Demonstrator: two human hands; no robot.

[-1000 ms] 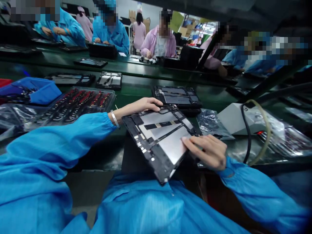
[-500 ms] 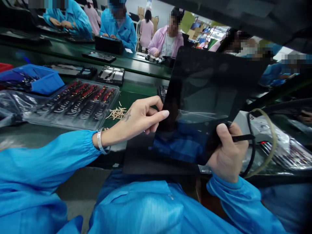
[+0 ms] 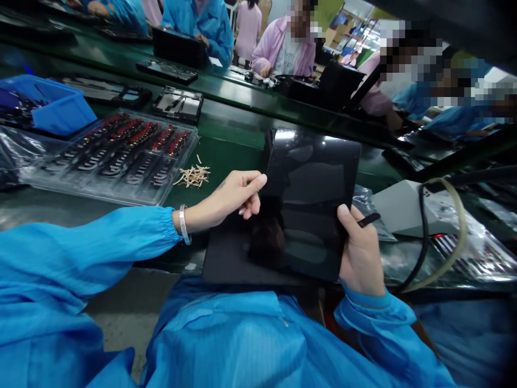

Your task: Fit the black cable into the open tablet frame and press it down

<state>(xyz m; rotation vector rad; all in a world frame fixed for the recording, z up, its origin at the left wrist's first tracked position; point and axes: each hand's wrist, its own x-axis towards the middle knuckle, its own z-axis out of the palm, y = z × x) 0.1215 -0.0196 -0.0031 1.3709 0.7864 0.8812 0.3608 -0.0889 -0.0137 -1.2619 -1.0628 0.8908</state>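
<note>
The right hand (image 3: 361, 256) gripped the glossy black rectangular tablet (image 3: 311, 199) by its edge, a thin dark stick (image 3: 368, 219) tucked between fingers; the left hand (image 3: 238, 194), loosely curled, touched the tablet's smooth glass.

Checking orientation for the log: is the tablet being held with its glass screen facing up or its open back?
Screen side up. The tablet shows a dark, glossy face with reflections and no inner parts. The right hand grips its right edge; the left hand is at its left edge.

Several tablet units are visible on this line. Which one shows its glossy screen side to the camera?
The tablet gripped by the right hand, with the left hand at its left edge. Its dark glass reflects the room, whereas the units on the belt lie with their inner parts exposed.
</note>
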